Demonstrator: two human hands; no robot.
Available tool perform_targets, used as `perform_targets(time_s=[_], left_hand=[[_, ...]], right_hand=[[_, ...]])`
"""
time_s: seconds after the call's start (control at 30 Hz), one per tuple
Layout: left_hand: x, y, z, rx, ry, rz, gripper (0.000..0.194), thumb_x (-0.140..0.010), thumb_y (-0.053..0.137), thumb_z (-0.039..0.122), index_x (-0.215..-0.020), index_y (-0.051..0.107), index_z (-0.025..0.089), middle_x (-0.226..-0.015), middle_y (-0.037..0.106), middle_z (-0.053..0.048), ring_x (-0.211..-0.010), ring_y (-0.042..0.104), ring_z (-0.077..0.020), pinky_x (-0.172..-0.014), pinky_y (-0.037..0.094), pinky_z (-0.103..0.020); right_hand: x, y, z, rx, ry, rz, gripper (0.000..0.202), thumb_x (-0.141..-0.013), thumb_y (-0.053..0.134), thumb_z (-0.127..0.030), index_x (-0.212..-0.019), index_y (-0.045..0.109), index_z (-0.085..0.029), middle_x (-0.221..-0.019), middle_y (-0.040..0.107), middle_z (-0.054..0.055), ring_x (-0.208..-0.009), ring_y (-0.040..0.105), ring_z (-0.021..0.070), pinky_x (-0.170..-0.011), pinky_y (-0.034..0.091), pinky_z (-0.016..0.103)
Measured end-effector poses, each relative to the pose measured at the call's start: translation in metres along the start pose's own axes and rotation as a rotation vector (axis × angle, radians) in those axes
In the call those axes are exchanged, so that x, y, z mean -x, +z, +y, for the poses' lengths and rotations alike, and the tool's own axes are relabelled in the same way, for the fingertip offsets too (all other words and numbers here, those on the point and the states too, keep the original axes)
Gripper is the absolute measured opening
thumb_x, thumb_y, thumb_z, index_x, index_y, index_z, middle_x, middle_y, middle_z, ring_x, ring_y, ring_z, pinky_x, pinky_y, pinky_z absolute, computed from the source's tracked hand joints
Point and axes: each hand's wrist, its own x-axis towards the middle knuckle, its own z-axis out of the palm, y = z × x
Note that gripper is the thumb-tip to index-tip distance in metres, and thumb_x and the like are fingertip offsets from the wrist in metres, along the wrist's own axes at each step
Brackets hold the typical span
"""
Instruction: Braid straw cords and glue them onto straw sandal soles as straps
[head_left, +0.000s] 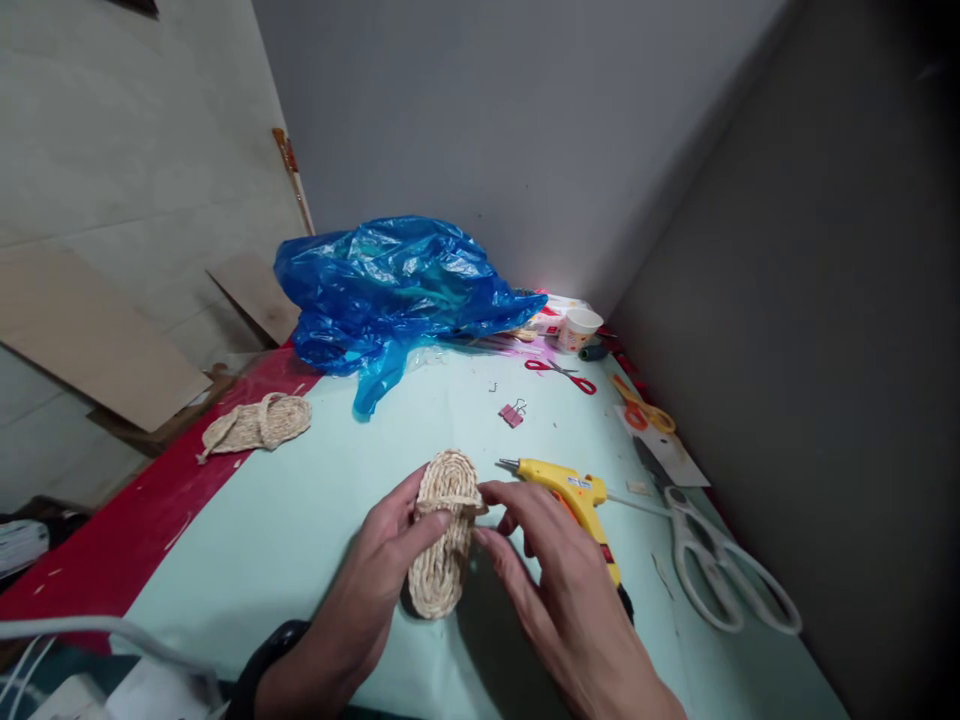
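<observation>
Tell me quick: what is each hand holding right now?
Left hand: closed on the small woven straw sandal, thumb across its strap.
Right hand: fingertips pinching the same sandal's strap; nothing else held.

We see two straw sandals: one held between the hands and one lying far off on the left side of the table. We count two hands, a left hand and a right hand. There are three pairs of scissors: a big white pair, an orange pair and a red pair. We also see one yellow glue gun, one blue plastic bag, one pink clip and one small white cup.
</observation>
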Motion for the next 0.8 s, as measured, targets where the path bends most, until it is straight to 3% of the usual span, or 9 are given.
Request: perform_targets(time_s=[0.07, 0.17, 0.23, 0.3, 0.4, 0.5, 0.63, 0.7, 0.8], left_hand=[[0.000, -0.003, 0.002, 0.014, -0.011, 0.021, 0.063, -0.082, 0.067, 0.024, -0.141, 0.046, 0.020, -0.132, 0.062, -0.010, -0.123, 0.055, -0.0276, -0.102, 0.042, -0.036], [0.000, -0.010, 0.007, -0.011, 0.000, 0.175, 0.074, -0.077, 0.071, 0.028, -0.144, 0.041, 0.020, -0.140, 0.054, -0.013, -0.131, 0.046, -0.0286, -0.108, 0.035, -0.038], [0.000, -0.017, 0.012, -0.049, 0.068, 0.272, 0.071, -0.075, 0.073, 0.030, -0.140, 0.046, 0.019, -0.138, 0.056, -0.013, -0.131, 0.046, -0.0277, -0.107, 0.035, -0.037], [0.002, -0.026, 0.017, -0.081, 0.161, 0.346, 0.058, -0.075, 0.073, 0.031, -0.129, 0.056, 0.018, -0.124, 0.063, -0.011, -0.121, 0.052, -0.0251, -0.099, 0.042, -0.034], [0.008, -0.041, 0.022, -0.085, 0.225, 0.425, 0.039, -0.075, 0.074, 0.032, -0.109, 0.064, 0.018, -0.088, 0.065, -0.003, -0.089, 0.058, -0.0171, -0.076, 0.047, -0.025], [0.015, -0.054, 0.021, -0.021, 0.195, 0.437, 0.027, -0.074, 0.074, 0.032, -0.097, 0.067, 0.019, -0.072, 0.058, 0.001, -0.071, 0.051, -0.0134, -0.065, 0.044, -0.023], [0.021, -0.070, 0.011, 0.062, 0.108, 0.376, 0.007, -0.072, 0.069, 0.023, -0.075, 0.066, 0.017, -0.070, 0.054, 0.000, -0.062, 0.045, -0.0119, -0.056, 0.040, -0.024], [0.024, -0.076, 0.005, 0.083, 0.085, 0.310, 0.011, -0.074, 0.065, 0.022, -0.065, 0.060, 0.018, -0.067, 0.050, 0.001, -0.059, 0.040, -0.0114, -0.053, 0.038, -0.024], [0.027, -0.080, 0.000, 0.099, 0.076, 0.233, 0.024, -0.077, 0.064, 0.026, -0.058, 0.051, 0.018, -0.061, 0.040, 0.003, -0.055, 0.034, -0.0113, -0.051, 0.036, -0.024]], right_hand=[[-0.014, 0.003, -0.002, 0.022, -0.013, -0.074, 0.016, -0.095, 0.048, -0.018, -0.102, 0.062, -0.020, -0.090, 0.062, 0.006, -0.079, 0.059, 0.0182, -0.069, 0.046, 0.031], [-0.037, 0.006, 0.001, 0.097, 0.007, -0.159, 0.017, -0.095, 0.048, -0.017, -0.090, 0.064, -0.017, -0.081, 0.061, 0.005, -0.069, 0.057, 0.0168, -0.064, 0.042, 0.030], [-0.051, 0.006, 0.005, 0.159, 0.033, -0.174, 0.017, -0.095, 0.049, -0.018, -0.090, 0.065, -0.016, -0.081, 0.062, 0.005, -0.068, 0.056, 0.0165, -0.063, 0.041, 0.030], [-0.061, 0.007, 0.008, 0.209, 0.058, -0.175, 0.018, -0.094, 0.049, -0.016, -0.091, 0.066, -0.015, -0.081, 0.063, 0.006, -0.068, 0.056, 0.0166, -0.064, 0.041, 0.030], [-0.067, 0.011, 0.012, 0.232, 0.075, -0.181, 0.019, -0.094, 0.049, -0.014, -0.089, 0.067, -0.015, -0.083, 0.065, 0.006, -0.072, 0.058, 0.0170, -0.066, 0.041, 0.029], [-0.062, 0.014, 0.014, 0.224, 0.104, -0.174, 0.020, -0.094, 0.048, -0.018, -0.089, 0.067, -0.016, -0.082, 0.067, 0.006, -0.071, 0.059, 0.0169, -0.065, 0.043, 0.029], [-0.051, 0.003, 0.019, 0.123, 0.140, -0.145, 0.023, -0.095, 0.048, -0.025, -0.109, 0.064, -0.018, -0.095, 0.071, 0.007, -0.074, 0.064, 0.0170, -0.069, 0.047, 0.031], [-0.046, -0.009, 0.022, 0.093, 0.181, -0.106, 0.026, -0.094, 0.048, -0.028, -0.112, 0.063, -0.018, -0.100, 0.072, 0.008, -0.077, 0.066, 0.0181, -0.071, 0.048, 0.032], [-0.039, -0.027, 0.023, 0.052, 0.287, -0.033, 0.031, -0.095, 0.045, -0.035, -0.112, 0.063, -0.017, -0.091, 0.073, 0.008, -0.074, 0.068, 0.0193, -0.066, 0.049, 0.031]])
